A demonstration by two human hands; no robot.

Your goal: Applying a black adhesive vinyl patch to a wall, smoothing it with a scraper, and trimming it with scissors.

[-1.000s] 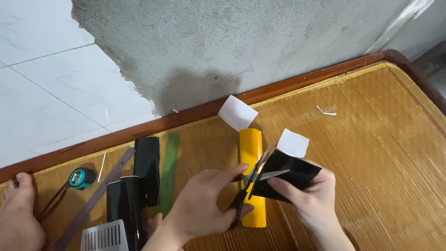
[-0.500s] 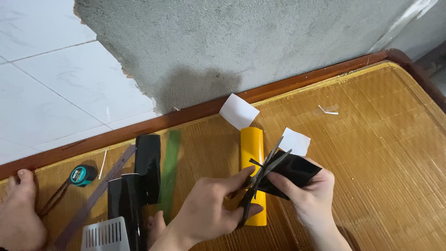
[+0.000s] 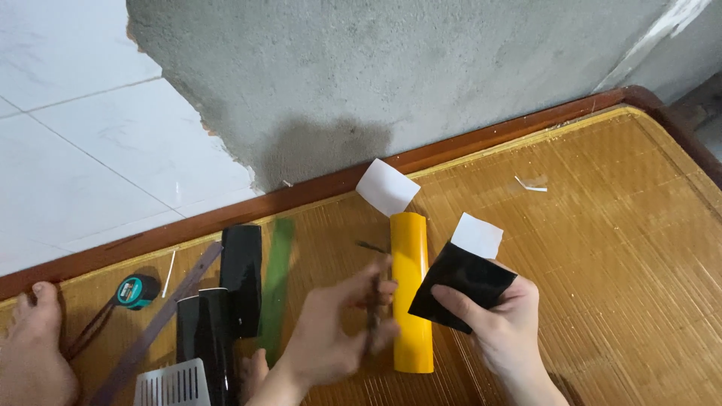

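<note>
My right hand [image 3: 500,323] grips a small black sheet [image 3: 459,286] by its lower edge; a white backing corner [image 3: 477,234] sticks out at the top. My left hand [image 3: 335,331], blurred by motion, is closed on a pair of scissors [image 3: 374,289], which are now a short way left of the sheet, over a yellow roll [image 3: 410,256]. The yellow roll lies on the woven bamboo mat [image 3: 602,263] between my hands, with a white flap [image 3: 387,186] at its far end.
A green strip [image 3: 276,278], two black rolls [image 3: 242,271], a metal ruler [image 3: 162,323], a teal tape measure [image 3: 135,291] and a white slotted piece [image 3: 173,383] lie to the left. A bare foot [image 3: 34,346] rests at the far left. A wooden rim [image 3: 489,139] borders the grey wall.
The scissors were cutting into the black sheet; my left hand has now pulled them left, off the sheet. My right hand still holds the sheet, tilted slightly.
</note>
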